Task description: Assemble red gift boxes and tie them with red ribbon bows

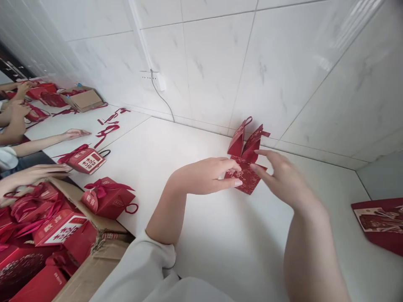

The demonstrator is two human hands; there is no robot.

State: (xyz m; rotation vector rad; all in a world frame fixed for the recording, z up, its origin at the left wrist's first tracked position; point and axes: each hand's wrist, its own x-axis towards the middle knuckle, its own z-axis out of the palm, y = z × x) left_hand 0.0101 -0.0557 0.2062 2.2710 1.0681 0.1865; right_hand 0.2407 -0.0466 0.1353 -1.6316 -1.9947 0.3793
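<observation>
A red gift box with a pale printed pattern stands in front of me, its pointed flaps and a ribbon loop sticking up behind. From the left, my left hand reaches over the box, thumb and fingers apart against its patterned face; whether they press on it I cannot tell. At the box's right side is my right hand, index finger stretched toward a flap and thumb near the top edge, with a gap between them. The lower part of the box is partly hidden by my fingers.
A cardboard carton full of red boxes stands at left. Two ribboned red boxes, one finished box nearer me, sit beside it. Co-workers' arms reach in from the left. Loose ribbons lie farther back. A red bag is at right.
</observation>
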